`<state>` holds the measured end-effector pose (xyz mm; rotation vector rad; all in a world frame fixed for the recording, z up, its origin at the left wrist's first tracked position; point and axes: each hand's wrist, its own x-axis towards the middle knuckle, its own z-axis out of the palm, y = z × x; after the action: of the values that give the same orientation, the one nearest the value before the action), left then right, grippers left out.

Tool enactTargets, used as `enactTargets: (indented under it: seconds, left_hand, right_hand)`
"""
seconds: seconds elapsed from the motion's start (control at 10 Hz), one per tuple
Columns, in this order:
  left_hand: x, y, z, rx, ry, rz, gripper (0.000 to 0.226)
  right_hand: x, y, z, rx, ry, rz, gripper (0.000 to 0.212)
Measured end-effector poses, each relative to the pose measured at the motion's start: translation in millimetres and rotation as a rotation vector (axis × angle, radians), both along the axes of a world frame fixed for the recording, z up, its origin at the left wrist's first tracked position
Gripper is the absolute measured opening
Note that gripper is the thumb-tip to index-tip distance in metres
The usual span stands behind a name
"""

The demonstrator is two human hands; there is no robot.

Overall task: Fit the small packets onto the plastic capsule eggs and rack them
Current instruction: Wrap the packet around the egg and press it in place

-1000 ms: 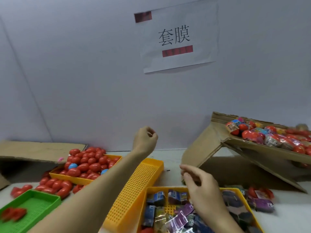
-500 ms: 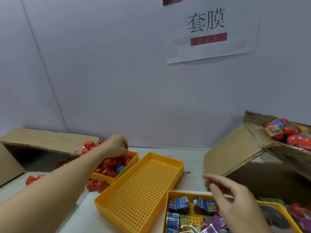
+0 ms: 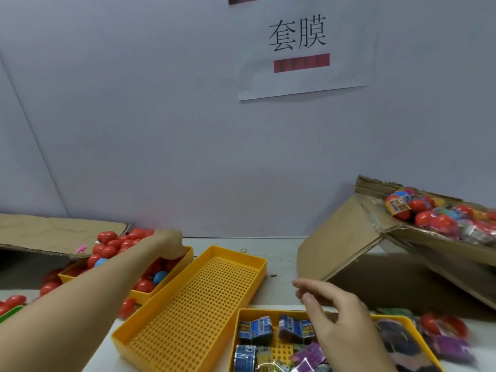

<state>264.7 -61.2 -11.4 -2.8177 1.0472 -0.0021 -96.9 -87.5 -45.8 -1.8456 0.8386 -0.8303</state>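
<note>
Left hand (image 3: pixel 169 245) has dropped from mid-air into the egg tray (image 3: pixel 188 260) at left centre — fingers curled down among the red capsule eggs (image 3: pixel 108 251), grip hidden, cannot tell. Right hand (image 3: pixel 338 315) hovers relaxed, holding nothing, over the packets (image 3: pixel 255 330) at lower right — next egg pick starting.

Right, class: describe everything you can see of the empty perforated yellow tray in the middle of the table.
The long rectangular yellow plastic tray has low walls and a floor pierced with rows of small holes. It holds nothing and lies flat and diagonal on the white table, seemingly against the egg-filled yellow tray and near the packet tray. Neither hand touches it.
</note>
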Motion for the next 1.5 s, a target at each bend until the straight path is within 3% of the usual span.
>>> enactTargets:
  seconds: [0.1, 0.2, 0.3, 0.4, 0.6, 0.7, 0.9, 1.0, 1.1, 1.2, 1.4, 1.5]
  left_hand:
    - [0, 5, 0, -0.024, -0.076, -0.035, 0.036]
    - [-5, 11, 10, -0.231, -0.003, -0.001, 0.031]
    - [-21, 13, 30, -0.497, 0.158, 0.004, 0.027]
    - [-54, 12, 52, -0.75, 0.441, -0.021, 0.024]
    - [-160, 16, 89, -1.048, 0.861, -0.134, 0.015]
    - [-217, 24, 102, -1.165, 1.086, -0.133, 0.009]
    - [-266, 35, 72, -1.251, 1.171, -0.184, 0.009]
    - [-263, 46, 27, -1.278, 1.231, -0.083, 0.01]
    - [-249, 51, -10, -1.156, 1.175, 0.006, 0.018]
    - [-242, 50, -15, -1.119, 1.232, -0.013, 0.016]
    - [-240, 49, -13, -1.255, 1.228, -0.074, 0.012]
    - [-237, 51, -10, -1.296, 1.218, -0.066, 0.014]
  right_hand:
    - [0, -1, -1, -0.016, -0.003, -0.003, 0.028]
    - [-1, -2, -1, -0.019, -0.022, 0.0, 0.026]
    - [-2, -2, -1, 0.004, -0.041, 0.006, 0.026]
    - [-4, -2, -1, 0.038, -0.094, -0.021, 0.026]
    - [-10, -8, 2, 0.121, -0.229, -0.127, 0.027]
    - [-12, -9, 2, 0.092, -0.175, -0.092, 0.023]
    - [-18, -9, 1, -0.015, 0.028, 0.004, 0.023]
    - [-17, -7, 1, -0.096, 0.095, 0.038, 0.025]
    - [-14, -7, -1, -0.168, 0.169, 0.059, 0.025]
    - [-14, -5, -1, -0.193, 0.24, 0.117, 0.021]
    - [-21, -1, 6, -0.321, 0.407, 0.153, 0.011]
    - [-22, 3, 10, -0.289, 0.535, 0.204, 0.022]
